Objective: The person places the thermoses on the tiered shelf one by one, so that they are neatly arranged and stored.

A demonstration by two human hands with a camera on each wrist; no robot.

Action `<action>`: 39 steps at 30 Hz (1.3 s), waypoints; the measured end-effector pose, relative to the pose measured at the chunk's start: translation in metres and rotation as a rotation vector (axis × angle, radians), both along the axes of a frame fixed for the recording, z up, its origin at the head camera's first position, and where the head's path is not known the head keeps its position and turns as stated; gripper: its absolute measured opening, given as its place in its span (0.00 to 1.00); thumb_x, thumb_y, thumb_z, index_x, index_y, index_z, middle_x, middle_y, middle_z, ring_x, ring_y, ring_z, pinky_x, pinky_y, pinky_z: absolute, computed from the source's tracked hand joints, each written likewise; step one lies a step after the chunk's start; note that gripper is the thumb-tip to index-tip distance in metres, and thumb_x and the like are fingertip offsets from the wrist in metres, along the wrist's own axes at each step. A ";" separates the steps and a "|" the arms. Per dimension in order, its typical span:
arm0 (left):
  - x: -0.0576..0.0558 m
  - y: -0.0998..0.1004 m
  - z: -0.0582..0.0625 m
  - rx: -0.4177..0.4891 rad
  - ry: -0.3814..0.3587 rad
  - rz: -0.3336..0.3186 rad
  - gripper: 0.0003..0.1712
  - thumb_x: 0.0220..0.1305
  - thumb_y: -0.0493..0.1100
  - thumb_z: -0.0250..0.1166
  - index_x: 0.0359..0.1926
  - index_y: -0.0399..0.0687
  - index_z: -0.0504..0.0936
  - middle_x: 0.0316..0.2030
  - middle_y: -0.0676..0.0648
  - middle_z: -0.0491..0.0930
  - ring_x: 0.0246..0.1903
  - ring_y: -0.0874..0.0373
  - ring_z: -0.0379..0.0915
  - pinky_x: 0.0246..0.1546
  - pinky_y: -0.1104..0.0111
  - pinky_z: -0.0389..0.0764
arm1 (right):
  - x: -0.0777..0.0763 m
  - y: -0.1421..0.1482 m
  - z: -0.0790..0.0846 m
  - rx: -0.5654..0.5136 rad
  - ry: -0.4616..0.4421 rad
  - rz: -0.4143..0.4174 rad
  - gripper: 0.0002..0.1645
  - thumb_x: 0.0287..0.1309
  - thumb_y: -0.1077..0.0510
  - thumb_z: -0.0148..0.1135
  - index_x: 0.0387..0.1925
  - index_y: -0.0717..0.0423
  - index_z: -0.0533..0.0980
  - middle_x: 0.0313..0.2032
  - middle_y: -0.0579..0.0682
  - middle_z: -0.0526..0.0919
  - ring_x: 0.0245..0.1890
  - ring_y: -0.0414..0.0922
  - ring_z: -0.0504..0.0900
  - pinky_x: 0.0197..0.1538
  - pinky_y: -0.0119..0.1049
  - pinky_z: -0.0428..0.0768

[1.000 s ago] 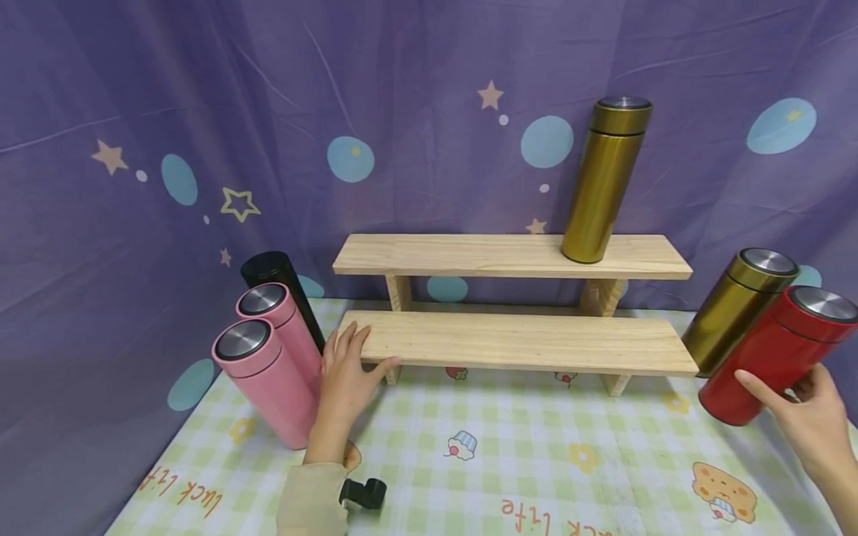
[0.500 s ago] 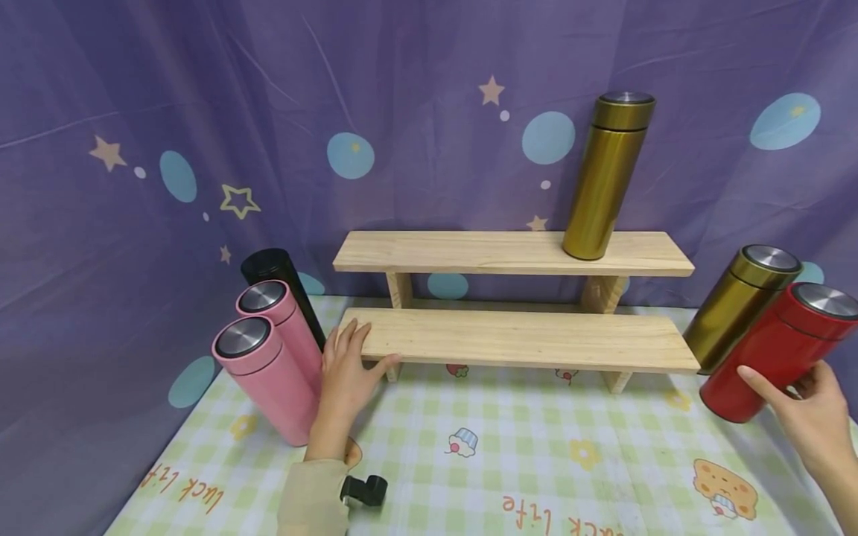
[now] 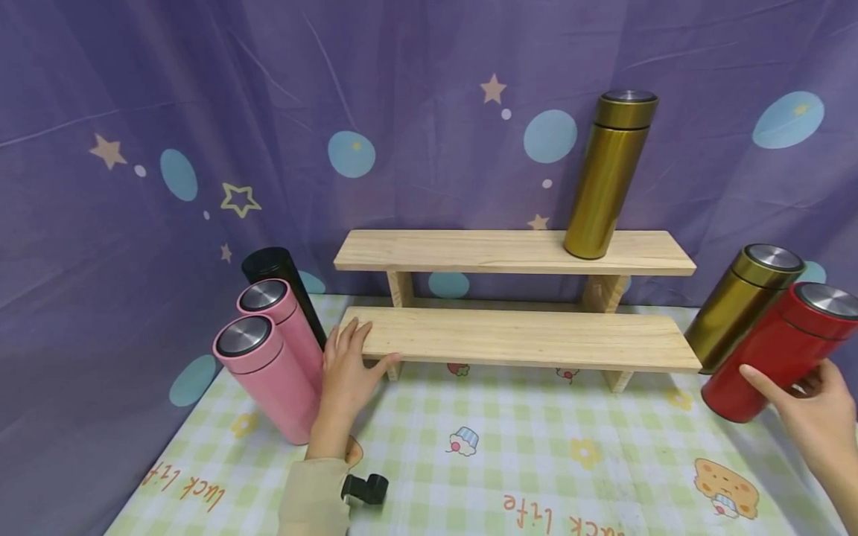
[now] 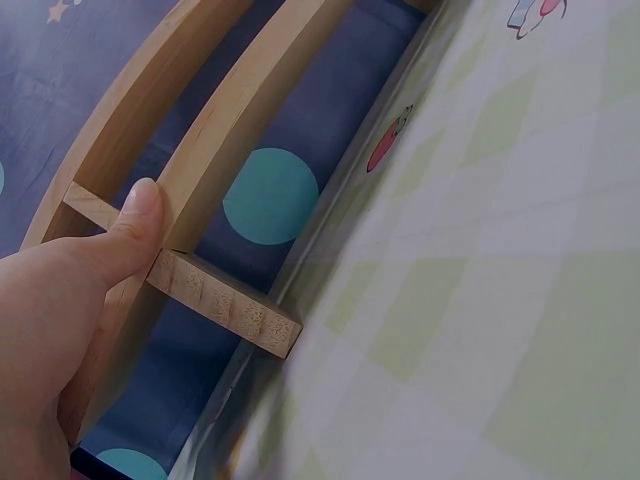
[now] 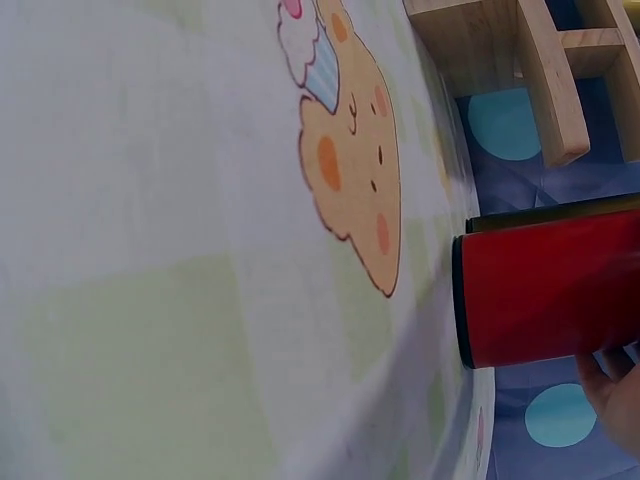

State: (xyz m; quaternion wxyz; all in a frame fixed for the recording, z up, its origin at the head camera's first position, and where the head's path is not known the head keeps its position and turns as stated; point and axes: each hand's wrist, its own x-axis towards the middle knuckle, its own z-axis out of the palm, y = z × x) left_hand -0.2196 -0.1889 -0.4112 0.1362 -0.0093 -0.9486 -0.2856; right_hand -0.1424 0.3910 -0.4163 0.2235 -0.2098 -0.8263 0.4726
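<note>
At the left end of the lower shelf, my left hand (image 3: 348,380) rests with its fingers over the top and its thumb against the front edge of the wooden shelf stand (image 3: 516,339). In the left wrist view the thumb (image 4: 140,215) shows on that edge; the other fingers are hidden. At the right, my right hand (image 3: 807,406) holds a red thermos bottle (image 3: 780,353), thumb in front and fingers partly hidden behind it. The bottle's base (image 5: 463,300) is close to the tabletop; whether it touches cannot be told. Just behind it stands a gold thermos bottle (image 3: 744,309).
Another gold thermos (image 3: 606,179) stands on the upper shelf (image 3: 456,249), towards its right end. Left of the stand are two pink thermoses (image 3: 275,383) and a black bottle (image 3: 302,290). A checked cloth (image 3: 523,439) covers the table, and a purple curtain (image 3: 429,74) hangs behind.
Both hands keep their places on the shelf and the red thermos. The head view has tilted slightly, so the whole scene sits a little higher in the picture.
</note>
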 end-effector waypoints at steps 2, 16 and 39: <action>0.000 0.000 0.000 0.000 -0.001 -0.001 0.50 0.58 0.68 0.66 0.73 0.47 0.64 0.75 0.41 0.52 0.75 0.39 0.32 0.70 0.40 0.39 | 0.000 0.000 0.001 0.003 -0.009 -0.014 0.38 0.54 0.50 0.74 0.62 0.42 0.63 0.36 0.23 0.65 0.31 0.19 0.66 0.29 0.13 0.69; 0.001 0.001 0.001 0.004 -0.012 0.001 0.50 0.58 0.68 0.67 0.73 0.48 0.64 0.75 0.41 0.52 0.75 0.40 0.31 0.70 0.40 0.38 | -0.001 -0.003 -0.001 -0.033 -0.004 -0.064 0.45 0.56 0.51 0.73 0.69 0.46 0.59 0.40 0.28 0.65 0.36 0.21 0.65 0.31 0.11 0.67; 0.000 0.000 -0.001 -0.006 -0.013 0.006 0.50 0.58 0.68 0.67 0.73 0.48 0.64 0.75 0.42 0.52 0.75 0.40 0.31 0.71 0.41 0.38 | 0.000 -0.013 0.006 -0.022 0.159 -0.170 0.39 0.58 0.58 0.70 0.68 0.37 0.64 0.47 0.25 0.68 0.46 0.23 0.67 0.66 0.25 0.62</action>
